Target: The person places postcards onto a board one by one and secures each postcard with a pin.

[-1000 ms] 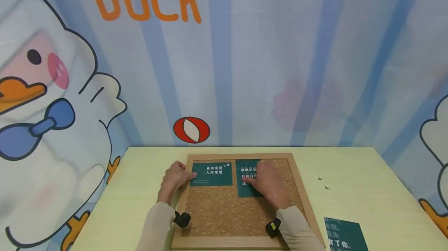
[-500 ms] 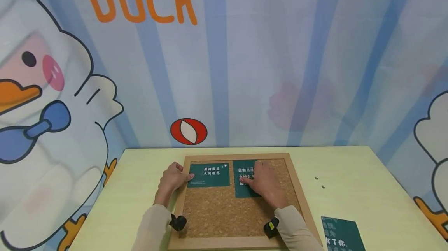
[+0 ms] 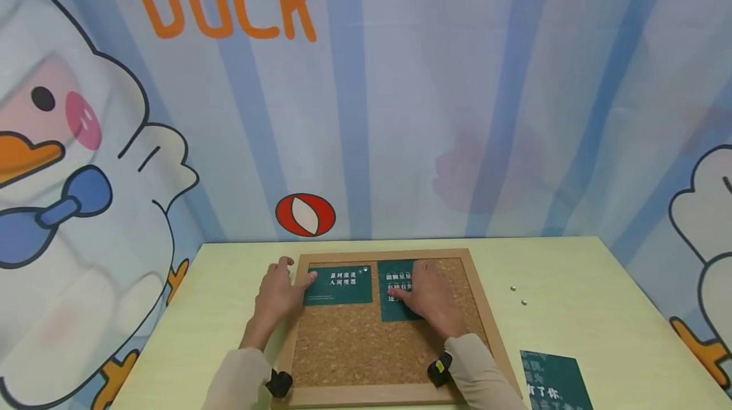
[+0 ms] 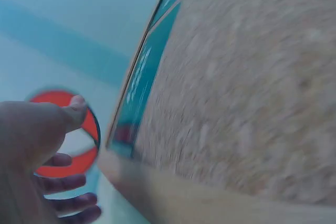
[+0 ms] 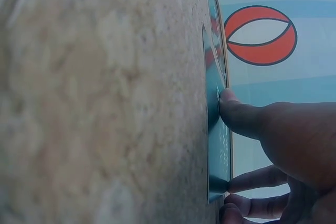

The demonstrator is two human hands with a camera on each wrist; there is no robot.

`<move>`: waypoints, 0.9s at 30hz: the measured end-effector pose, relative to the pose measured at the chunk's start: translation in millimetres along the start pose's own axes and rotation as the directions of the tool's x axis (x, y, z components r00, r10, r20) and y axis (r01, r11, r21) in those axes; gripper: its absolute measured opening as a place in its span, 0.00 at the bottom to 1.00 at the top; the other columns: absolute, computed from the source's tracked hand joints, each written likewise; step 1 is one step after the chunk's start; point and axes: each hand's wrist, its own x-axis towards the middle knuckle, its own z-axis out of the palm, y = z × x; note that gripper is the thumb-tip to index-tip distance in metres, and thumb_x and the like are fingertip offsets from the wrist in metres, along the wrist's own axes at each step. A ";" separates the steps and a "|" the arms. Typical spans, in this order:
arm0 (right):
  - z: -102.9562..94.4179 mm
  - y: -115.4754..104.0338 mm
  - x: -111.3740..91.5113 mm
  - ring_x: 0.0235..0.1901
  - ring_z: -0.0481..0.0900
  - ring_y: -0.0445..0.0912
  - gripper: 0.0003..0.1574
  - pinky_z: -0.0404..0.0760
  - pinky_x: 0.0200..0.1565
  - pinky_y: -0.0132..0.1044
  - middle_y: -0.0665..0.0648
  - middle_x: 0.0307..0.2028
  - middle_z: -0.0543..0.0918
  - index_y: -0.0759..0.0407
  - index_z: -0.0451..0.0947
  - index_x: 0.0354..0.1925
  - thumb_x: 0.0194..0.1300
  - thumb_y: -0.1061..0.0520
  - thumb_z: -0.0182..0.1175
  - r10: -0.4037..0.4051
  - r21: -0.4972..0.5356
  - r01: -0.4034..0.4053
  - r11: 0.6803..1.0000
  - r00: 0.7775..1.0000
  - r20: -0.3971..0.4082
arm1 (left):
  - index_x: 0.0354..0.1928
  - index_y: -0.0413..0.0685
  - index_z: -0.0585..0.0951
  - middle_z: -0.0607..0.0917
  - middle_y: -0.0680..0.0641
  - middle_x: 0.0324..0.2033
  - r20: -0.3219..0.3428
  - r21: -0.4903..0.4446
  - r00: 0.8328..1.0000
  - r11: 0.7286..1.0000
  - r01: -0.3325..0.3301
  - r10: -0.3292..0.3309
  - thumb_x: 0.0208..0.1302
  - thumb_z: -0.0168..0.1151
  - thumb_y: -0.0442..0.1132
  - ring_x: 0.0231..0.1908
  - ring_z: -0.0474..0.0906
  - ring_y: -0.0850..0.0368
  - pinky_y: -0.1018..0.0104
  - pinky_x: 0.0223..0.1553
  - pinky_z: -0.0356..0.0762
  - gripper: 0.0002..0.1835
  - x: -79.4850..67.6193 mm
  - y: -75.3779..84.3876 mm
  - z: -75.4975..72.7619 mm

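A dark green card (image 3: pixel 337 286) with white lettering lies on the upper left of a framed corkboard (image 3: pixel 337 349), a small pin (image 3: pixel 365 269) at its top right corner. My left hand (image 3: pixel 278 295) hovers beside its left edge. In the left wrist view the thumb stands apart from the spread fingers, with nothing between them. A second green card (image 3: pixel 394 308) lies just to the right on the cork. My right hand (image 3: pixel 433 295) holds this card against the board, thumb on its face and index finger near its far edge. The hand hides its right part.
Two small metal pins (image 3: pixel 513 288) lie on the pale table (image 3: pixel 600 308) right of the board. A third green card (image 3: pixel 556 381) lies near the table's front right. The board's raised wooden frame (image 3: pixel 483 308) surrounds the cork. A printed curtain (image 3: pixel 400 111) hangs behind the table.
My left hand has come away from the frame's left side and the card's edge, its fingers spreading. My right hand keeps its place on the second card. The head view has shifted slightly.
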 end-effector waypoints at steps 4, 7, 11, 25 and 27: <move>-0.7 0.3 -0.1 0.31 0.72 0.51 0.41 0.79 0.37 0.50 0.62 0.36 0.74 0.68 0.75 0.46 0.60 0.33 0.74 -0.004 -0.004 0.004 1.000 1.000 -0.004 | 0.69 0.38 0.73 0.76 0.32 0.63 -0.020 0.163 0.981 0.969 -0.187 0.193 0.70 0.65 0.61 0.61 0.72 0.33 0.35 0.59 0.72 0.38 -17.1 25.3 5.7; 0.0 1.1 0.3 0.33 0.75 0.52 0.43 0.80 0.39 0.51 0.63 0.38 0.76 0.69 0.76 0.47 0.59 0.32 0.74 -0.011 -0.007 0.011 1.000 1.000 -0.005 | 0.70 0.46 0.75 0.76 0.36 0.65 0.062 0.253 0.950 0.916 -0.313 0.307 0.66 0.61 0.70 0.64 0.70 0.34 0.33 0.61 0.68 0.43 -37.1 47.0 10.6; 1.2 1.6 0.3 0.35 0.77 0.53 0.44 0.81 0.40 0.52 0.64 0.39 0.77 0.69 0.76 0.49 0.60 0.31 0.73 -0.023 -0.014 0.023 1.000 1.000 -0.004 | 0.73 0.58 0.75 0.75 0.41 0.67 0.211 0.334 0.896 0.833 -0.441 0.390 0.55 0.53 0.85 0.66 0.68 0.33 0.28 0.59 0.65 0.52 -67.4 69.5 21.0; -0.5 1.2 0.1 0.36 0.77 0.54 0.45 0.81 0.41 0.52 0.65 0.41 0.76 0.69 0.76 0.51 0.60 0.32 0.74 -0.021 -0.004 0.021 1.000 1.000 -0.008 | 0.80 0.75 0.62 0.60 0.48 0.79 0.535 0.363 0.757 0.708 -0.606 0.374 0.36 0.54 0.93 0.73 0.60 0.30 0.22 0.62 0.58 0.65 -100.1 84.3 57.2; -0.7 1.6 0.0 0.35 0.77 0.55 0.44 0.81 0.41 0.52 0.65 0.40 0.76 0.69 0.76 0.51 0.60 0.33 0.74 -0.024 -0.005 0.024 1.000 1.000 -0.011 | 0.80 0.75 0.61 0.59 0.48 0.79 0.545 0.365 0.754 0.706 -0.607 0.366 0.36 0.57 0.92 0.73 0.60 0.31 0.22 0.61 0.59 0.65 -100.0 84.2 58.1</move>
